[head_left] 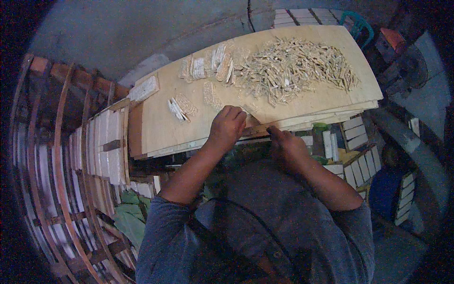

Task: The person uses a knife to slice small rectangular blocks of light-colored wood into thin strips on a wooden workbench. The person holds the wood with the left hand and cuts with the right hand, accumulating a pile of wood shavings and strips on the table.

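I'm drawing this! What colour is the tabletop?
The tabletop is pale tan, clearest in the head view.

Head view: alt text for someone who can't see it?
A person's left hand is at the near edge of a pale wooden tabletop; the right hand beside it grips what looks like a dark-handled tool. Beyond lie heaped pale sticks and, farther left, patterned oblong pieces.
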Demonstrator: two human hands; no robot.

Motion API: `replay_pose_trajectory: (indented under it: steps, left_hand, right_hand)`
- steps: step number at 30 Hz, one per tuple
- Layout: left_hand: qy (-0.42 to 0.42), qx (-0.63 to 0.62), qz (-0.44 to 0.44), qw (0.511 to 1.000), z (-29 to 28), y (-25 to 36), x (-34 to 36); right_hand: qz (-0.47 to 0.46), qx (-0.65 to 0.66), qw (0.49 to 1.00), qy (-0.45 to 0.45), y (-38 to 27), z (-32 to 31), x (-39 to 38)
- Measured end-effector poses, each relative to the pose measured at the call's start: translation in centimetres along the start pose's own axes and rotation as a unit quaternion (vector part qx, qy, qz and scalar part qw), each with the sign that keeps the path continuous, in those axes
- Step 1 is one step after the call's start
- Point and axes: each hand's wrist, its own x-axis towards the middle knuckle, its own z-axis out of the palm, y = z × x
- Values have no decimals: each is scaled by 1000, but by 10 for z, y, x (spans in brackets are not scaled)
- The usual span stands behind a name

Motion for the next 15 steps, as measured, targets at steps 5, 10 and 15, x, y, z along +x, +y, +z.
replay_pose_trajectory:
  steps: [5, 10, 15]
  left_hand:
    - [-1, -1, 1, 1000, 1, -1, -1]
    - [10, -3, 23, 1000, 6, -8, -1]
    - [-17, 5, 4, 1000, 0, -5, 0]
  right_hand:
    - [23, 0, 999, -32, 5, -13, -11]
    - [-74, 54, 992, 86, 14, 8, 16]
    - [-69, 19, 997, 33, -18, -4, 30]
